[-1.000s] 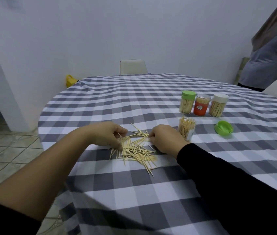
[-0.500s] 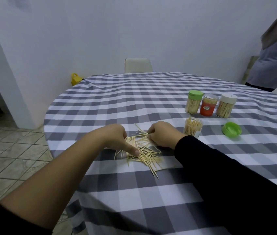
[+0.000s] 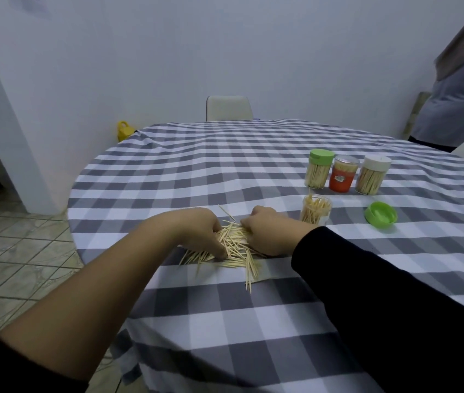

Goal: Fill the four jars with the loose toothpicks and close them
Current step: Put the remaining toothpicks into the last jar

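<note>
Gathering step: left hand (image 3: 194, 232) and right hand (image 3: 267, 234), fingers curled, bunch the loose pale wooden toothpicks (image 3: 232, 251) lying between them. The open clear plastic jar (image 3: 315, 209) is just beyond the right hand. Next I'd say lift a tidy bundle in, then its green round lid (image 3: 380, 215) further right.

"What's the person wearing?"

"A plain black long-sleeved top. The right sleeve (image 3: 395, 293) reaches down to the wrist; the left sleeve (image 3: 12, 364) is pushed up past the elbow, so the forearm is bare."

"Anything on the hands?"

"No. The left hand (image 3: 196, 232) and right hand (image 3: 267, 232) are bare, both wrists as well."
</note>
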Demonstrator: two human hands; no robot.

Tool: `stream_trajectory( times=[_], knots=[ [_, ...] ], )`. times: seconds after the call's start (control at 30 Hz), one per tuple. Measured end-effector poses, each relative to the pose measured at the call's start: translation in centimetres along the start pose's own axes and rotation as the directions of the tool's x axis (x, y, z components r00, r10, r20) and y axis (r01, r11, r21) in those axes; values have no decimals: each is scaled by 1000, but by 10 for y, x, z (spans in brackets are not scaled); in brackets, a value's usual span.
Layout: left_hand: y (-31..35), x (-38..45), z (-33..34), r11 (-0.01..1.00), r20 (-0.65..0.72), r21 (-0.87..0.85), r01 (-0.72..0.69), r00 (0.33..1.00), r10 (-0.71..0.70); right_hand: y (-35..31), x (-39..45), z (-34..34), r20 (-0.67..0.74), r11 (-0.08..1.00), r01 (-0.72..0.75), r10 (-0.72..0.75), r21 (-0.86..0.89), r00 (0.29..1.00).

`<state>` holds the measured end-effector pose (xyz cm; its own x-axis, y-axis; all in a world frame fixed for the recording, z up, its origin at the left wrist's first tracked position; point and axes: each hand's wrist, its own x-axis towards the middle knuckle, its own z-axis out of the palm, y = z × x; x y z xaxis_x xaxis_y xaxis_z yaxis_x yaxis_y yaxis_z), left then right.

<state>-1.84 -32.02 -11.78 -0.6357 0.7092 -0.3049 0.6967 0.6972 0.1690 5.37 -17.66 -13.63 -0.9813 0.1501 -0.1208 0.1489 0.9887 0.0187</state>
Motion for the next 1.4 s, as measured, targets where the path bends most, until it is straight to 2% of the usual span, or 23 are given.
stream_trajectory(
  times=[0.2, 0.37, 0.5, 0.63, 0.7, 0.83, 1.03, 1.13, 1.23, 1.4],
  knots=[
    [11, 4, 5, 996, -157, 86, 26, 988, -13, -1, -3, 6, -196, 998, 37, -47, -57, 979],
    [18, 9, 10, 972, -201, 208, 106, 978, -64, -2, -8, 5, -253, 998, 2, -19, -68, 967],
    [27, 12, 15, 939, -185, 305, 159, 977, -105, -4, -7, 7, -209, 998, 10, 1, 54, 978],
    [27, 15, 28, 912, -283, 380, 157, 958, -47, -7, -6, 6, -141, 993, 26, -9, 119, 990],
    [25, 17, 31, 905, -318, 400, 147, 948, -13, -8, -6, 5, -132, 995, 36, -23, 97, 991],
    [23, 14, 32, 896, -372, 427, 122, 927, 51, -8, -5, 3, -164, 997, 45, -55, -63, 985],
    [17, 11, 34, 917, -422, 387, 96, 903, 83, -5, -10, 2, -276, 994, -11, -19, -106, 961],
    [15, 10, 36, 947, -446, 309, 89, 893, 62, -1, -13, 1, -306, 996, -43, 16, -79, 952],
    [11, 12, 37, 969, -473, 232, 81, 880, 40, 4, -15, -8, -331, 997, -73, 64, -12, 941],
    [7, 25, 25, 985, -520, 155, 74, 854, 17, 13, -7, -29, -317, 968, -132, 196, 213, 928]
  ],
)
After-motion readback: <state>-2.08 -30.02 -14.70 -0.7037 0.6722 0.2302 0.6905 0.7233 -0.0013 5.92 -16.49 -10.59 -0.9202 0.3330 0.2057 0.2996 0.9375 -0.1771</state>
